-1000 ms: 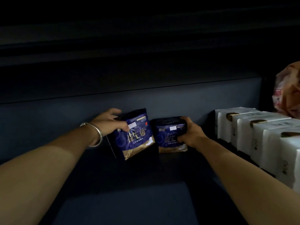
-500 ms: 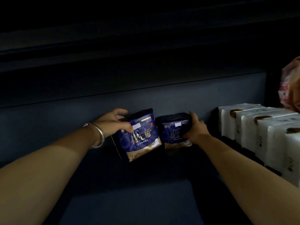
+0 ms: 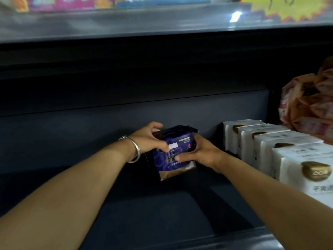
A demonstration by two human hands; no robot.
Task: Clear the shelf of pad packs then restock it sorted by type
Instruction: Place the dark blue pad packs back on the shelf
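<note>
I hold a dark blue pad pack [image 3: 173, 152] upright near the back of the dark shelf [image 3: 162, 210], my left hand [image 3: 147, 139] curled around its upper left edge and my right hand [image 3: 201, 152] clamped on its right side, thumb across the front. A silver bangle [image 3: 134, 150] circles my left wrist. A row of white packs [image 3: 281, 150] stands just to the right, with an orange bag [image 3: 310, 103] behind them.

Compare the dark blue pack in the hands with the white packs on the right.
The dark blue pack is blue with a gold base; the white packs are white with gold emblems. The blue pack is gripped by both hands; the white packs stand untouched in a row. Both sit on the same shelf.
</note>
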